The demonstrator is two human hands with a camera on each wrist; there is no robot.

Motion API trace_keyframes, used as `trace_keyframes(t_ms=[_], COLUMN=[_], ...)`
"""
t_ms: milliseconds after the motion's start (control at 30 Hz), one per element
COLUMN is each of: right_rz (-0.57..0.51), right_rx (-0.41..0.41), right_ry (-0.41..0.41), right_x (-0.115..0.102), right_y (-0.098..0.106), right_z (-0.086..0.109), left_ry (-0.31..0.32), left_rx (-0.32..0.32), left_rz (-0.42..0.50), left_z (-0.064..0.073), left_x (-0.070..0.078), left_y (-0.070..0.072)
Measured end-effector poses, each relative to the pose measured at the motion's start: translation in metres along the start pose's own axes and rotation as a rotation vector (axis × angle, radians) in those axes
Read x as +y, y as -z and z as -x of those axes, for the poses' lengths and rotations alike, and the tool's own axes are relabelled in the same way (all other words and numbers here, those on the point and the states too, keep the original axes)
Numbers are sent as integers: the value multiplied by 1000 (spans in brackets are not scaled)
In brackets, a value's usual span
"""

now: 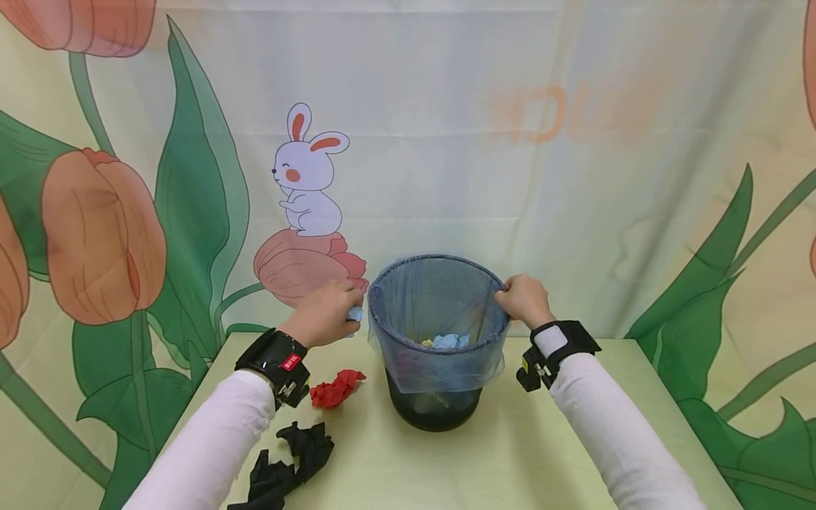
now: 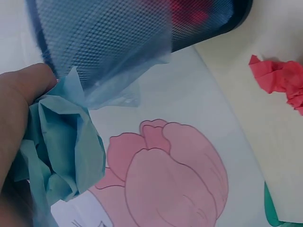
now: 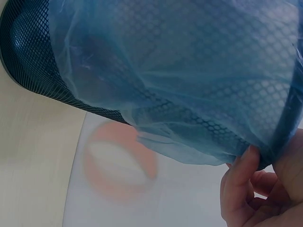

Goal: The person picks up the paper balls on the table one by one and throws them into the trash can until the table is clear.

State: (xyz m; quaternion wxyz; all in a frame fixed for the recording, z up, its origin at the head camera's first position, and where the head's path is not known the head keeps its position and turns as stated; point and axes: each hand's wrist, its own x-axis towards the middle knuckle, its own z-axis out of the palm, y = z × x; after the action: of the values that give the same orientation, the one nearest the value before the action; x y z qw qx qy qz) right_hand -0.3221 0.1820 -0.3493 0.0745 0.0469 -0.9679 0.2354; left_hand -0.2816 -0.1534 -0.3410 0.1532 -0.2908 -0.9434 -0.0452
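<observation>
A crumpled piece of light blue paper is gripped in my left hand, just left of the bin's rim. My right hand pinches the right side of the rim, thumb and fingers over the liner's edge, as the right wrist view shows. Between them stands a dark mesh trash bin, upright, with a translucent blue bag folded over its rim. Inside lie crumpled light blue paper and a bit of yellow paper.
Crumpled red paper lies on the pale table left of the bin. Nearer the front left are crumpled black pieces. Behind the table hangs a cloth backdrop printed with tulips and a rabbit.
</observation>
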Motion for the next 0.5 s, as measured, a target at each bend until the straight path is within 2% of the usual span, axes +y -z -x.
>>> trace_keyframes(t_ms=[233,500], right_rz=[0,13], right_rx=[0,-3], right_ry=[-3,1], right_x=[0,-1], right_y=[1,1], right_z=[1,1], left_ry=[3,-22], left_rx=[-8,12], left_rz=[-2,-35], left_z=[-11,-21], left_x=[4,6], left_y=[13,20])
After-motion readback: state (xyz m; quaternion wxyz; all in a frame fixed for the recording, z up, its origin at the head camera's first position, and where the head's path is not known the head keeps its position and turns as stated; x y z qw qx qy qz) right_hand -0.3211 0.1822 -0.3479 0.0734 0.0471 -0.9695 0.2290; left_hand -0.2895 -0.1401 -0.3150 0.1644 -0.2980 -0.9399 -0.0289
